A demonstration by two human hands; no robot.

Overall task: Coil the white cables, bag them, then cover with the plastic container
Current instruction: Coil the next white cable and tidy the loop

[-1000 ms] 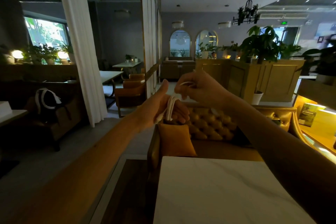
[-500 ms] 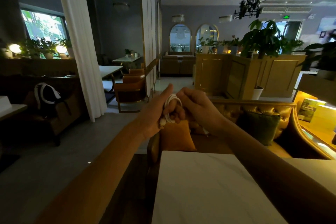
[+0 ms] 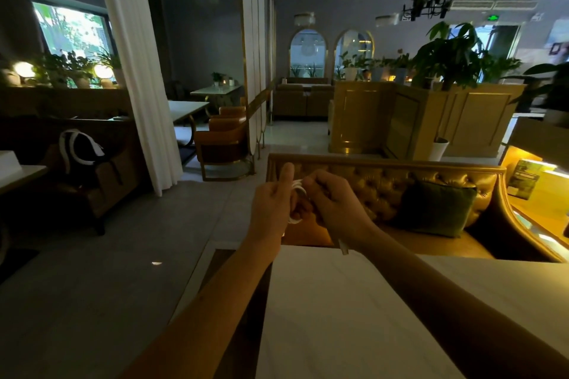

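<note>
A white cable (image 3: pixel 298 191) is wound in small loops between my two hands, held up in the air beyond the table's far edge. My left hand (image 3: pixel 272 204) grips the coil with the thumb pointing up. Pressed against the coil from the right, my right hand (image 3: pixel 331 204) has its fingers closed on the cable. A loose plug end (image 3: pixel 343 247) of the cable hangs below my right wrist. No bag or plastic container is in view.
A white marble table (image 3: pixel 354 317) lies directly under my forearms. Behind it stands a tufted yellow sofa (image 3: pixel 385 181) with a dark green cushion (image 3: pixel 437 209). Grey floor and a white curtain (image 3: pixel 138 71) are on the left.
Both hands have dropped lower in view and closed together. The right hand, which was pulling a loop above the coil, now presses against it; the loops look tighter.
</note>
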